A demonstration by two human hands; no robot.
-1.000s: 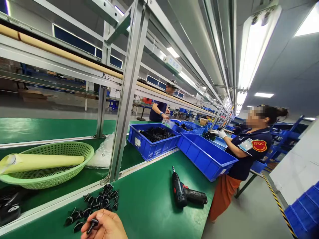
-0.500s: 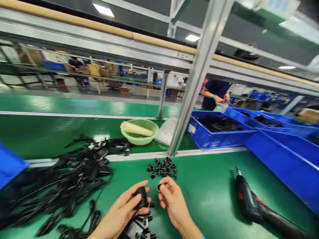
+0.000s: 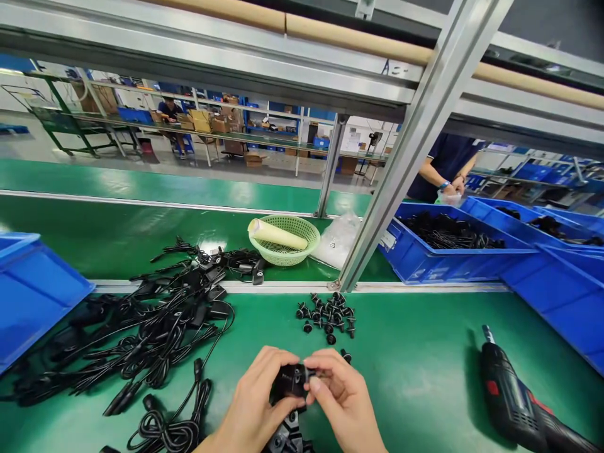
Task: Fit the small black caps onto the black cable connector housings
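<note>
My left hand (image 3: 252, 399) is closed around a small black plastic housing (image 3: 285, 381). My right hand (image 3: 349, 399) pinches a small black round-headed fastener (image 3: 309, 374), pressed up against the housing's right side; the fingers partly cover it. Beyond the hands lies a loose pile of similar black fasteners (image 3: 328, 314), with a single one nearer my right fingers. Under my hands, partly hidden, are several black and grey moulded parts (image 3: 287, 434). Black coiled cables with small boxes (image 3: 165, 333) are heaped to the left.
A black and red power screwdriver (image 3: 512, 390) lies at the right. Blue bins (image 3: 438, 267) with black parts stand back right, another blue bin (image 3: 38, 289) at the left. A green basket (image 3: 283, 257) holds a yellowish roll. A metal post (image 3: 401, 182) rises behind the fasteners. A co-worker stands beyond the bins.
My hands have come together: the right one brought its fastener against the housing in the left. The housing has turned in my left fingers. The camera view has shifted leftward.
</note>
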